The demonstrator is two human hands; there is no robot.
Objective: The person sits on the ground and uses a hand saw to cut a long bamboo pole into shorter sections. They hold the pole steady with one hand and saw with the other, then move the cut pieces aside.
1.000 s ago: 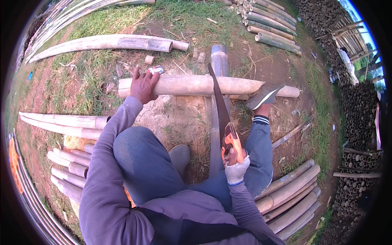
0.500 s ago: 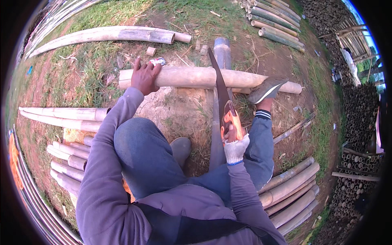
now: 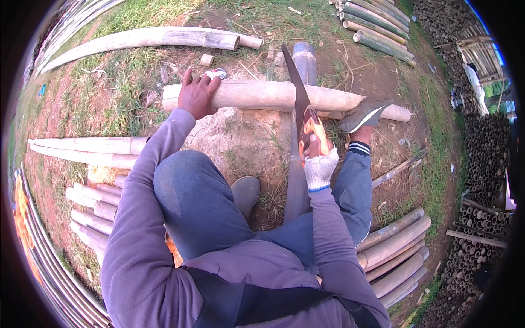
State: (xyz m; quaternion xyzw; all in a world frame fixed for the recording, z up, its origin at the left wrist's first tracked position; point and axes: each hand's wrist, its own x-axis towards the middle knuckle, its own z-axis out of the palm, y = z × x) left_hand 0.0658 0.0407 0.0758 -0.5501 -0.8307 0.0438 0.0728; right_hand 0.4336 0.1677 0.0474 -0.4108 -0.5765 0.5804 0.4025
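A pale bamboo pole [image 3: 254, 94] lies crosswise in front of me, over a darker bamboo pole [image 3: 304, 63] that runs away from me. My left hand [image 3: 198, 95] is bare and rests across its left end, fingers apart, index finger raised. In a white knitted glove with bare fingertips, my right hand [image 3: 318, 158] is closed round the orange handle of a hand saw [image 3: 299, 95]. The dark blade crosses the pale pole, its tip beyond the far side. Whether the teeth are in a cut cannot be made out. My shoe [image 3: 365, 113] presses on the pole's right part.
Cut bamboo lengths [image 3: 396, 240] lie at the near right, with more bamboo [image 3: 90, 218] at the left. A long bamboo pole [image 3: 158, 37] stretches across the far left. Green-tinged poles [image 3: 377, 24] lie at the far right, and stacked bamboo [image 3: 481, 158] lines the right side.
The saw and my right hand have moved away from me, so the blade reaches farther past the pole. My left hand stays on the pole; the whole view has shifted slightly.
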